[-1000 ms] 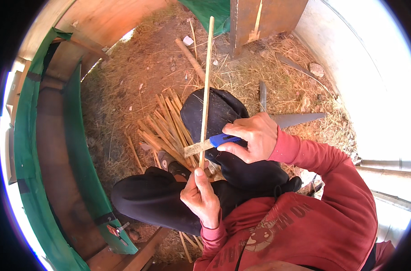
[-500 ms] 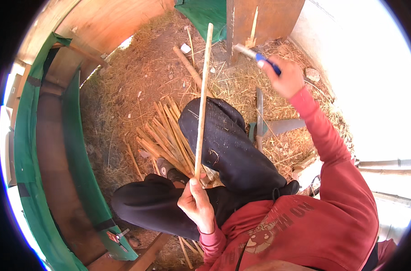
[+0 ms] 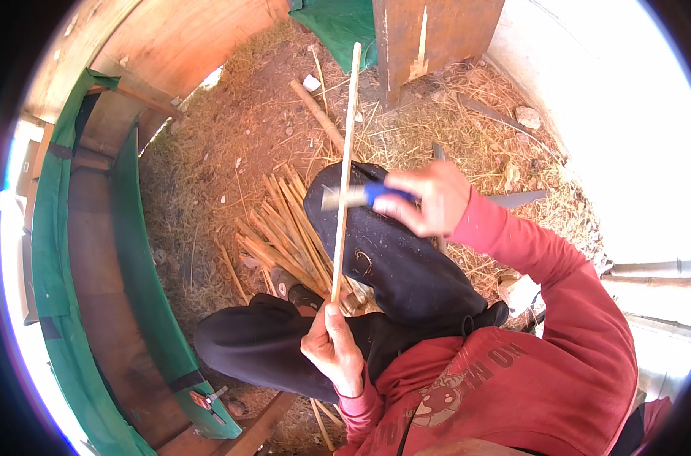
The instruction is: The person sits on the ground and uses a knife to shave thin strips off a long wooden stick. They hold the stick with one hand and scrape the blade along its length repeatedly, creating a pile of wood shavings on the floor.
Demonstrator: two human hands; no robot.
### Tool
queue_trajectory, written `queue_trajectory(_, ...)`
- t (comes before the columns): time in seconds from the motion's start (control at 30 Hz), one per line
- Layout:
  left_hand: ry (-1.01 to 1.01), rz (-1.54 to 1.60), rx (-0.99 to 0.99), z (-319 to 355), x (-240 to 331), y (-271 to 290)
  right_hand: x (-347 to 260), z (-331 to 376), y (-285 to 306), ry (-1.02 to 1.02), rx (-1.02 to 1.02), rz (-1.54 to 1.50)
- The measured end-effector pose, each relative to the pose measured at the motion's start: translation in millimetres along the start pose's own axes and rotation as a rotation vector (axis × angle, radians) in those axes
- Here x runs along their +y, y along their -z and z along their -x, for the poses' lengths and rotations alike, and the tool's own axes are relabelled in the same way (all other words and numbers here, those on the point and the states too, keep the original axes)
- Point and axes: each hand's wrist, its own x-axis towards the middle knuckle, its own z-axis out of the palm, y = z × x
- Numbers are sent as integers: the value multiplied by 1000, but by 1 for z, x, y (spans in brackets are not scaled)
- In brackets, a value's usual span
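Observation:
My left hand point(image 3: 335, 348) is closed round the lower end of a long, thin wooden stick point(image 3: 348, 129), which points up and away past my raised knee. In my right hand point(image 3: 434, 199) is a blue-handled knife point(image 3: 376, 193), blurred by motion. Its blade lies across the stick at about mid-length, over my dark trouser leg point(image 3: 406, 266). Whether the blade's edge bites into the wood I cannot tell. Beside my foot, a pile of split sticks point(image 3: 288, 228) lies on the ground, its near end partly hidden by my legs.
A flat metal blade point(image 3: 520, 199) lies on the straw right of my knee, partly covered by my right arm. Beyond my knee rests a thicker pole point(image 3: 315, 110). A brown board point(image 3: 444, 38) stands at the far side. Green-covered framing point(image 3: 53, 266) curves along the left.
My right hand has swung the knife left and nearer, from out past the knee onto the stick. My left hand keeps its grip on the stick, almost unmoved.

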Motion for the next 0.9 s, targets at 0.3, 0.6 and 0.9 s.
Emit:
queue_trajectory(0.3, 69, 195, -44, 2, -10, 5, 31, -7, 12, -26, 151, -83)
queue_trajectory(0.6, 46, 160, -69, 1, -6, 1, -5, 3, -3, 11, -55, -47)
queue_trajectory(0.9, 88, 157, -67, 4, -6, 6, 90, -49, 17, -415, 65, 196)
